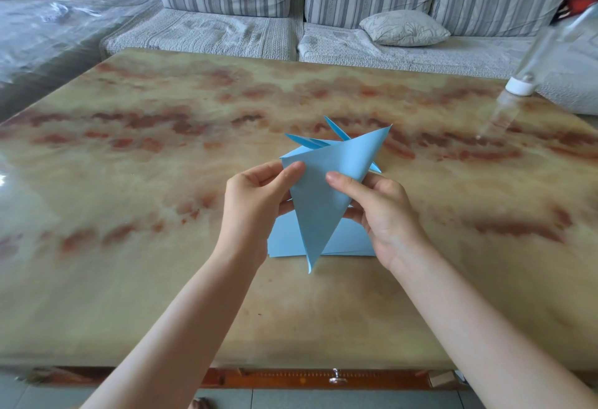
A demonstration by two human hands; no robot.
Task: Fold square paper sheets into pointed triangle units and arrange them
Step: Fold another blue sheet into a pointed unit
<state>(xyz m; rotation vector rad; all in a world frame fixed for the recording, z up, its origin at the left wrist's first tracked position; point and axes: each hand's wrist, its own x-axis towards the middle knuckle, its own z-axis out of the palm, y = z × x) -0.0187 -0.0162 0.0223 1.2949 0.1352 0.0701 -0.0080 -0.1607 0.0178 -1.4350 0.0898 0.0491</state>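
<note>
The left grip [255, 204] pinches the folded blue triangle [323, 191] at its corner towards 10 o'clock, clamped on the paper from above and below. The triangle is lifted off the worktop [145, 188], held between both grips over the stack of blue sheets [284, 242] that lies flat beneath them.

Its long axis runs from the sharp tip at 6 o'clock, pointing back at the person, up to the wide edge at the far side. That edge climbs to a free, unheld corner at about 1 o'clock. The right grip [382, 211] is closed on the triangle's right-hand slope, with its thumb laid on the near face and its fingers behind the sheet.

This relation decides the next fold. As I judge it, the free corner at 1 o'clock lies up and away from the right grip, which is the nearer of the two. The left grip serves as the anchor, so the right side would do the travelling and the tip at 6 o'clock should stay put as the pivot.

Beyond the paper, at 12 o'clock, the finished pointed units [305, 142] rest on the worktop. Far off at 2 o'clock stands a clear bottle with a white cap [519, 86].
</note>
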